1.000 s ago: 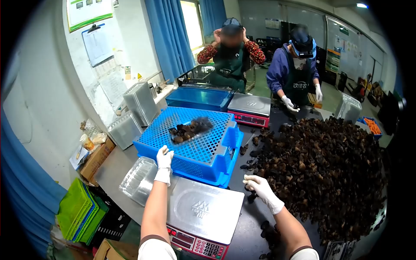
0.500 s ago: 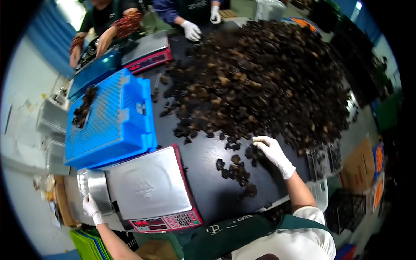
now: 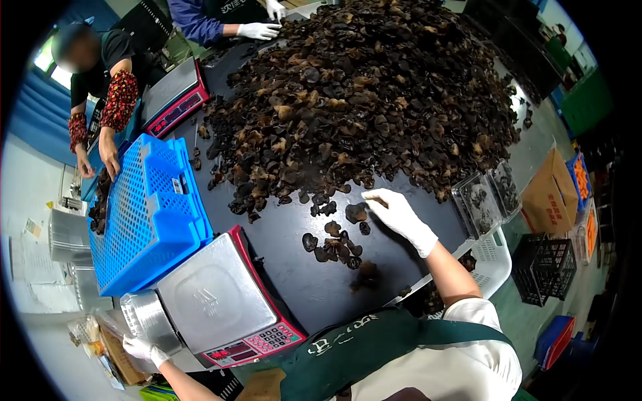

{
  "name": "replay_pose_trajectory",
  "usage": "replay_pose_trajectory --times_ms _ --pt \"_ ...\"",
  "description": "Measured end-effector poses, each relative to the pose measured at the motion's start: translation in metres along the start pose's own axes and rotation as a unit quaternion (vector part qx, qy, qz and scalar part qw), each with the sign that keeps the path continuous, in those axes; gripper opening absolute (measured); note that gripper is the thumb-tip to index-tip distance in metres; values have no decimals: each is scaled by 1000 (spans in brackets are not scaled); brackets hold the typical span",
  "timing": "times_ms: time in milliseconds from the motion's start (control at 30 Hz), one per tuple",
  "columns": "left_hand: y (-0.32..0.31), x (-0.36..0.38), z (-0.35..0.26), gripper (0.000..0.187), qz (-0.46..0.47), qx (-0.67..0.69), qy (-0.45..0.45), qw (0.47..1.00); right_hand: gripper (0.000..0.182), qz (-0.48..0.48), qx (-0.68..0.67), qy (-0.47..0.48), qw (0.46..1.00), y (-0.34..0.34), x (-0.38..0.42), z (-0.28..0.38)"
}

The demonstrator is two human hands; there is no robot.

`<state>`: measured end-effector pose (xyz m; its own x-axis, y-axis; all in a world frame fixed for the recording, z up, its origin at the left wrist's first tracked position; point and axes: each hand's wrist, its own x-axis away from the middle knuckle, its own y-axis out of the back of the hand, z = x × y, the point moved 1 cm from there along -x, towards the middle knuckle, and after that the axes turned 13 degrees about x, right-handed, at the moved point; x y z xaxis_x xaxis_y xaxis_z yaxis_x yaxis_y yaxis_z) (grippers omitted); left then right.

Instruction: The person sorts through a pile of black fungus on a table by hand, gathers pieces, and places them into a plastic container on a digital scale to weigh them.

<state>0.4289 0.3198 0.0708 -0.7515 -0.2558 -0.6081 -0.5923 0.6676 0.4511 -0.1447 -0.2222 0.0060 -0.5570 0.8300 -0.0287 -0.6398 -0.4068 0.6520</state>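
Note:
My right hand (image 3: 404, 220), white-gloved, hovers over the black table (image 3: 287, 230) with its fingers stretched out, holding nothing. Just left of its fingertips lies a dark, wrinkled mushroom-like piece (image 3: 356, 212); a loose cluster of similar pieces (image 3: 338, 247) sits nearer my body. Beyond is a large heap of them (image 3: 361, 100). My left hand (image 3: 144, 349), also gloved, is at the lower left with its fingers closed on the edge of a clear tray (image 3: 120, 322), beside a stack of clear trays (image 3: 152, 322). A bare-plated scale (image 3: 210, 297) stands right of the stack.
Upturned blue crates (image 3: 150, 207) stand beyond the scale, with a filled tray (image 3: 100, 204) on top. A co-worker's bare hand (image 3: 108, 152) reaches there. Another person's gloved hand (image 3: 259, 31) touches the heap. Filled clear boxes (image 3: 478, 204) and a white basket (image 3: 491, 264) are at right.
The view has shifted. My right hand has moved off the small dark pieces and its fingers have opened. My left hand has drawn slightly away from the stack. The co-worker's hands now reach the crate-top tray.

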Motion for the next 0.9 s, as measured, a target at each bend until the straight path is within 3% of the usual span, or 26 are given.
replay_pose_trajectory --times_ms 133,167,233,300,333,367,400,433,500,567,633,700,733,767,900 --pt "29 85 -109 17 72 88 -214 970 21 -56 80 118 988 -15 -27 16" --pt "37 110 -124 13 116 88 -248 958 25 -44 102 144 983 -25 -38 11" --pt "53 159 -156 11 235 142 -364 890 37 -126 226 212 942 -48 -55 5" --pt "62 190 -150 19 337 133 -393 845 60 -76 316 168 931 -60 -59 14" --pt "64 200 -145 21 360 110 -402 835 60 -43 333 168 927 -69 -58 12" --pt "67 207 -141 23 381 87 -411 824 61 -12 350 169 921 -77 -55 11" --pt "74 217 -152 27 417 95 -319 846 63 38 350 170 920 -71 -49 19" --pt "77 230 -162 28 406 197 -173 875 61 42 319 191 927 -70 -40 20" --pt "86 243 -194 30 354 141 -245 891 59 87 266 223 934 -59 -13 23" --pt "85 266 -219 28 349 204 -273 873 55 85 254 273 924 -51 20 29" --pt "78 298 -255 29 410 202 -276 846 46 78 214 295 928 -31 41 39" --pt "58 336 -291 27 481 264 -200 812 33 21 160 295 942 -21 44 42" --pt "40 350 -310 29 490 248 -250 797 24 52 74 249 964 -14 32 40" --pt "21 365 -321 31 506 251 -230 792 24 5 42 235 971 -13 22 34" --pt "-61 420 -353 43 552 246 -239 760 40 -154 278 180 931 -28 -5 1"
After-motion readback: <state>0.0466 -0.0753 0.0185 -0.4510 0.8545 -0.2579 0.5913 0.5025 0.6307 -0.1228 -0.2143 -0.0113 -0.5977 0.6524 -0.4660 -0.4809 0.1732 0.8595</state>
